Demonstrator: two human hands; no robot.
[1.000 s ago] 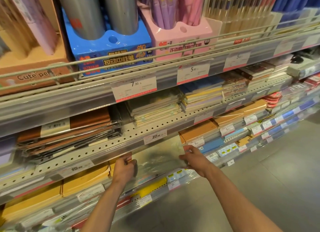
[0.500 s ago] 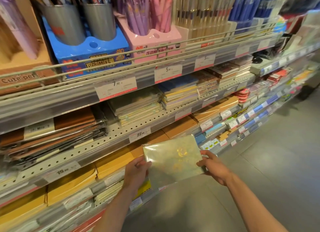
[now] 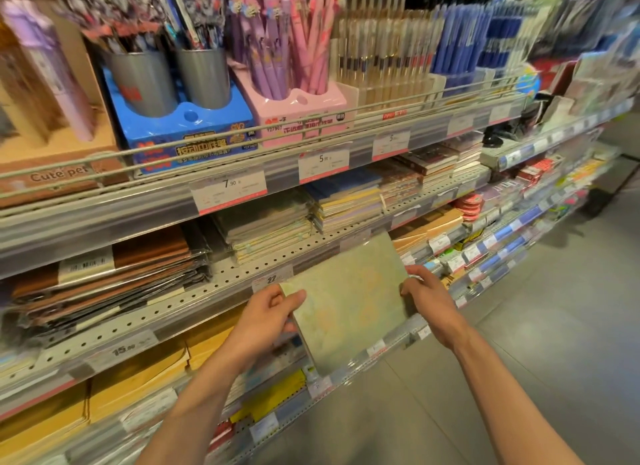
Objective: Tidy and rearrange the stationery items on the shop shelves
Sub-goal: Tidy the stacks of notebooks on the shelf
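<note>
A pale green notebook [image 3: 346,301] in a clear wrapper is held in front of the shelves, tilted with its top edge toward the middle shelf. My left hand [image 3: 266,320] grips its left edge, thumb on the cover. My right hand [image 3: 427,296] holds its right edge. Just above it, on the middle shelf, lies a stack of similar pale notebooks [image 3: 266,227] next to a stack with blue and yellow covers [image 3: 349,201].
Pen holders, blue [image 3: 180,128] and pink [image 3: 301,114], stand behind a wire rail on the top shelf. Brown wrapped folders [image 3: 104,274] lie at the left. Yellow-orange envelopes [image 3: 135,378] fill the shelf below. Price tags line the shelf edges. Grey floor [image 3: 536,343] is at the right.
Both hands pulled the green notebook out from the lower shelf and lifted it up toward the middle shelf. The camera view tilted upward and shows more of the pens.
</note>
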